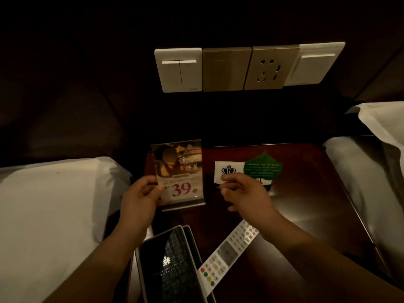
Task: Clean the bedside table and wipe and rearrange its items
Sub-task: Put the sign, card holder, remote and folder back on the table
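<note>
Both hands on the bedside cards — head view

From the head camera I saw the left hand (142, 193) curled round the left edge of the upright sign stand (181, 171) printed with "39", which stood toward the back left of the dark wooden surface (306, 204). The right hand (242, 191) pinched the lower edge of a white crown card (227, 170) just beside the stand — a green leaf card (263, 166) overlapped its right end. I could not tell whether the white card was lifted. Nearer me lay a slanted white remote (229, 252) and, left of it, a dark crested folder (172, 265). A switch panel (227, 68) sat on the wall behind.
</note>
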A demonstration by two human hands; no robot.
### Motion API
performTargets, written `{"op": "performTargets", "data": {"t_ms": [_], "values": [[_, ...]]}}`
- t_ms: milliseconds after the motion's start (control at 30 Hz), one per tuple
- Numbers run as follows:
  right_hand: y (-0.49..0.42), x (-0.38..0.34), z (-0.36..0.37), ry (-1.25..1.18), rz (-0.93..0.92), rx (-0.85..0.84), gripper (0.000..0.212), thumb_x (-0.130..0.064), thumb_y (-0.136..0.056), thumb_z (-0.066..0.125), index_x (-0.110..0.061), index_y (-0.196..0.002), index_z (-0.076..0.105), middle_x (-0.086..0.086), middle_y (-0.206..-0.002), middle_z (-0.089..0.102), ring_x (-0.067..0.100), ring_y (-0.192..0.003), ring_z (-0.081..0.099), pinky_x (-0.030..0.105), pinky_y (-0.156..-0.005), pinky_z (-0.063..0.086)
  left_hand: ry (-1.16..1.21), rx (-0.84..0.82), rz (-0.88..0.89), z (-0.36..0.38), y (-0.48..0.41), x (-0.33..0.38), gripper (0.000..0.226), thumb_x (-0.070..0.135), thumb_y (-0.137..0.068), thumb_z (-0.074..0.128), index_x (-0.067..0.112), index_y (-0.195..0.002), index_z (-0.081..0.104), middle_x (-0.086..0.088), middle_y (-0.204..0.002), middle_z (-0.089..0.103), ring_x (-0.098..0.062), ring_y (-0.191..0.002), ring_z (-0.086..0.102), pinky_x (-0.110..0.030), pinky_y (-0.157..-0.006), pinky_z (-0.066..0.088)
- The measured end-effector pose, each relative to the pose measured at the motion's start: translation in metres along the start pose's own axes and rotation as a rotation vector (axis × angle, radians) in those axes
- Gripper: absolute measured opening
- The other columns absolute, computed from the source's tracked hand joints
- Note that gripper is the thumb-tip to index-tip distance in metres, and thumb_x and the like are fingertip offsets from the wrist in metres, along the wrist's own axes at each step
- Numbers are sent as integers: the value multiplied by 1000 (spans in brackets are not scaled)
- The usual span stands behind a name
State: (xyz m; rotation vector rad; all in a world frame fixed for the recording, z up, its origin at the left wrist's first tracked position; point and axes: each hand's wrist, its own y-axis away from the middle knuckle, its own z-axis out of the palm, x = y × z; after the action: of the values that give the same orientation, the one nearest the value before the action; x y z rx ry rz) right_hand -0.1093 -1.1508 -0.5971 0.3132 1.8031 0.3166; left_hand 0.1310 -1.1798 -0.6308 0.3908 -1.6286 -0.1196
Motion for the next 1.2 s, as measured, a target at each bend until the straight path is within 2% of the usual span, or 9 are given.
{"op": "performTargets", "data": {"t_ms": [133,367,567,633,667,833,1000,1100,1200], "values": [[1,15,-24,-63,43,131,20,-8,-91,61,-18,-109,65,7,-98,68,15,-79,66,26,-63,55,27,100,41,-14,-22,-7,21,2,-97,57,20,-94,68,-3,-93,77,-20,-91,74,-35,-77,58],[-6,34,-21,-59,42,113,19,-4,-90,61,-18,-101,67,6,-89,71,10,-64,66,19,-57,54,16,64,93,-2,-51,-7,21,3,-99,54,20,-94,65,2,-93,76,-15,-87,75,-24,-70,60],[-29,21,34,165,-122,-18,41,-12,-95,55,-25,-134,54,-9,-111,68,9,-91,66,28,-80,57,-66,-21,150,1,-61,-11,23,8,-100,55,26,-92,67,3,-93,76,-14,-93,73,-21,-74,57],[-36,17,52,282,-183,-37,46,-17,-94,56,-25,-139,48,-9,-96,68,10,-87,66,21,-73,53,-88,-25,152,-2,-60,-15,25,9,-99,56,29,-90,69,5,-92,76,-14,-94,71,-23,-79,55],[-40,15,59,313,-201,-34,47,-18,-94,56,-24,-140,46,-7,-90,67,13,-87,67,21,-71,50,-98,-32,155,-4,-60,-16,26,9,-99,56,29,-90,70,5,-93,75,-15,-95,70,-28,-82,55],[-52,17,79,262,-178,8,53,-14,-96,51,-19,-147,37,12,-110,66,25,-98,65,42,-92,54,-153,-41,210,-9,-64,-20,25,10,-99,58,31,-92,70,1,-100,73,-24,-100,68,-39,-89,55],[-60,22,86,191,-114,-13,59,-12,-97,50,-27,-150,29,-3,-78,65,19,-83,67,40,-88,55,-78,6,194,-5,-66,-22,25,10,-99,57,31,-92,70,1,-102,72,-18,-100,69,-37,-89,57],[-60,19,82,150,-70,-50,61,-13,-98,50,-26,-152,24,10,-82,68,24,-83,68,36,-81,56,-85,22,166,-6,-66,-25,20,12,-98,59,27,-101,72,7,-100,72,-13,-97,69,-33,-89,57],[-46,18,69,124,-68,-63,62,-16,-97,54,-29,-151,27,13,-88,71,26,-85,69,22,-69,52,-127,19,137,-9,-65,-28,28,13,-96,63,19,-123,65,-2,-107,72,-20,-100,68,-34,-90,55]]}}
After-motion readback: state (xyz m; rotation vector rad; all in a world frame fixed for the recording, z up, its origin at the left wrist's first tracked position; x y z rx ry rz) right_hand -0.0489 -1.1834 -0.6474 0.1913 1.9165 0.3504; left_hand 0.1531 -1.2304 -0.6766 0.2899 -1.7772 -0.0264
